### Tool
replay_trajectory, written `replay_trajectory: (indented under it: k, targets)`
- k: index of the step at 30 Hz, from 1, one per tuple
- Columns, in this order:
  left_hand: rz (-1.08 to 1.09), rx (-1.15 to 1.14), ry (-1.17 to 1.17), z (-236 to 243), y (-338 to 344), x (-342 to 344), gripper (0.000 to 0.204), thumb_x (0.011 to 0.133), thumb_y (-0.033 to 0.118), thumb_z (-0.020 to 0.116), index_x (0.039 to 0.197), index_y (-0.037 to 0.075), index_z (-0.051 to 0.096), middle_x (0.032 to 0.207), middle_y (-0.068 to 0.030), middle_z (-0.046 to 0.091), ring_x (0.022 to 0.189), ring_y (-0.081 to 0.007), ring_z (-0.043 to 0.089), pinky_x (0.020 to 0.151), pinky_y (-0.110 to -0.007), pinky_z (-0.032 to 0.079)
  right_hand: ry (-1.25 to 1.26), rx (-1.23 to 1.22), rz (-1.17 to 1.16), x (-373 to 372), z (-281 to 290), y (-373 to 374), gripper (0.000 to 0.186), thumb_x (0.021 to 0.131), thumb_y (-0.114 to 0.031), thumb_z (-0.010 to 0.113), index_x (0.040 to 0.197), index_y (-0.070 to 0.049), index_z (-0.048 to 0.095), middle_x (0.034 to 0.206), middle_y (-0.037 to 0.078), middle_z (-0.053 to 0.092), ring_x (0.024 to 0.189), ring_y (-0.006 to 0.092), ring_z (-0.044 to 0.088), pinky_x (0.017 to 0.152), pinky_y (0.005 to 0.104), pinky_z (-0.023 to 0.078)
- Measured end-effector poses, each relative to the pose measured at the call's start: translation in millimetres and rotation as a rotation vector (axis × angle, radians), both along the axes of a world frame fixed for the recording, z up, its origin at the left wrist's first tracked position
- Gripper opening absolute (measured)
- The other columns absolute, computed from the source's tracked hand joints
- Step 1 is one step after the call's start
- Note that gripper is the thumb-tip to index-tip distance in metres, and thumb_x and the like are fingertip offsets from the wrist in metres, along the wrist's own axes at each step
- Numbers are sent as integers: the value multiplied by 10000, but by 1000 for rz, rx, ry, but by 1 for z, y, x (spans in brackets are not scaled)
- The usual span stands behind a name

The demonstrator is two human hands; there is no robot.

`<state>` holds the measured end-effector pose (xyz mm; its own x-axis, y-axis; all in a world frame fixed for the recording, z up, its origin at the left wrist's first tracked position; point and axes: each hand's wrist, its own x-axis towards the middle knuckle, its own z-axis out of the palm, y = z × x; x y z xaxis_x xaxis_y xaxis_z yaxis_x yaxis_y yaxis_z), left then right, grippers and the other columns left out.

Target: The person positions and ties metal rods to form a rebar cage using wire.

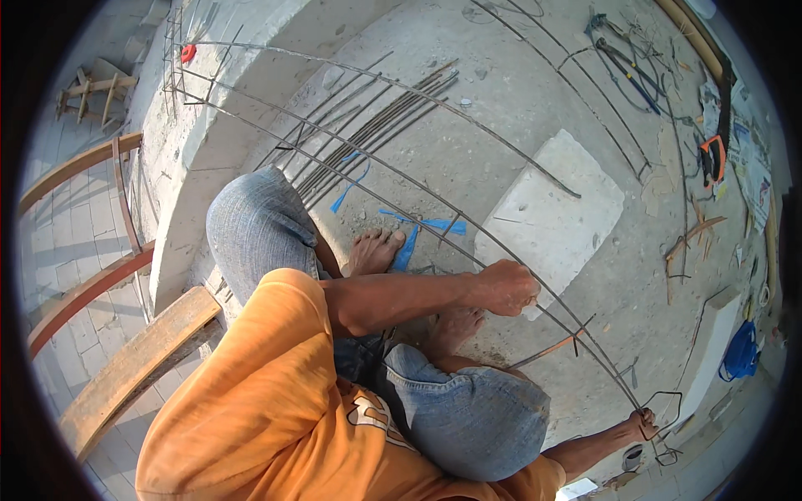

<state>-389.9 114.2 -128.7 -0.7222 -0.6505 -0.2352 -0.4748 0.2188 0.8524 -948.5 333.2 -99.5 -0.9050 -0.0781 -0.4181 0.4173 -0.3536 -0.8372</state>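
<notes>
Long thin rebar rods (pixel 401 177) run from the upper left, past my knees, to the lower right. My left hand (pixel 508 288) is closed in a fist around the lower rod, above the concrete floor. At the far right end, my right hand (pixel 642 424) is closed on the rod ends, beside a bent wire stirrup (pixel 666 399). Its fingers are small in view. Between my hands, a short rusty bar (pixel 547 349) crosses under the rods. Another long rod (pixel 493 138) curves above them and ends over a pale slab.
Loose rebar (pixel 376 121) lies bundled beyond my bare feet, near blue strips (pixel 405 246). A pale slab (pixel 555 204) rests on the floor. Cutters (pixel 631 71) and an orange-handled saw (pixel 713 159) lie at right. A concrete ledge (pixel 225 108) and wooden boards (pixel 138 367) stand left.
</notes>
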Motion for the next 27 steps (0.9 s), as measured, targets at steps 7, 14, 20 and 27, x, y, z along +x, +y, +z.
replay_trajectory:
  k: [7, 14, 20, 27]
  targets:
    - [-22, -90, 13, 11, 0, 3, 69, 657, 96, 644, 685, 33, 636, 673, -159, 635, 670, -349, 640, 578, -448, 485, -169, -96, 181, -50, -83, -5, 522, 992, -499, 294, 690, -81, 374, 557, 58, 413, 417, 167, 370, 404, 274, 373]
    - [177, -261, 169, 30, -14, 12, 117, 811, 79, 641, 911, 18, 649, 805, -130, 664, 692, -312, 655, 604, -390, 526, -384, -378, 542, -71, -126, -31, 551, 963, -530, 342, 766, -40, 495, 694, 93, 547, 598, 194, 516, 548, 325, 421]
    - [299, -282, 169, 44, -37, 23, 200, 808, 10, 658, 1001, -23, 619, 822, -146, 657, 717, -280, 662, 617, -363, 539, -274, -336, 417, -22, -128, -64, 476, 966, -453, 382, 797, -24, 503, 729, 108, 555, 648, 239, 554, 540, 319, 470]
    - [51, -632, -122, 51, -49, 22, 362, 819, 268, 707, 1069, 21, 619, 971, -134, 660, 886, -297, 646, 757, -395, 525, -172, 181, 86, -13, -138, -81, 298, 1000, -233, 345, 1031, 26, 488, 841, 143, 587, 731, 262, 596, 661, 402, 555]
